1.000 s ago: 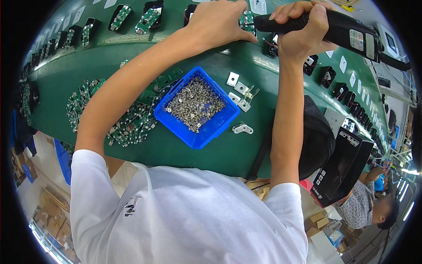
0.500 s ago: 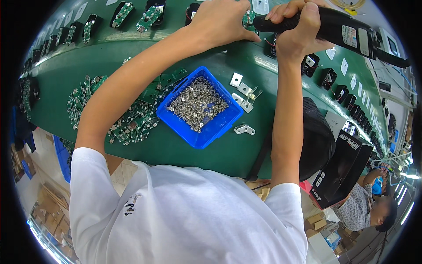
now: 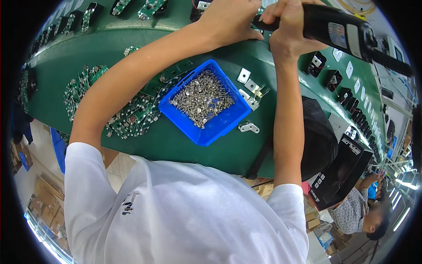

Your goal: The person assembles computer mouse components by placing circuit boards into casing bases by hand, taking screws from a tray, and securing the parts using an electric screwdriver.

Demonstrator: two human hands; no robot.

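Workbench [image 3: 231, 152], green, beneath hands [image 3: 288, 35] and black tool [image 3: 321, 24]; pale floor [image 3: 118, 170].

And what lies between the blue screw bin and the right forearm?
In the head view: silver metal brackets and one bent plate, on the green tabletop.

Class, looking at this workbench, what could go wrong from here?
The electric screwdriver in the right hand points toward the left hand; a slip might nick it.
The left forearm crosses above heaped circuit boards and could drag some.
The blue tray of loose screws is open; a knock might spill them.
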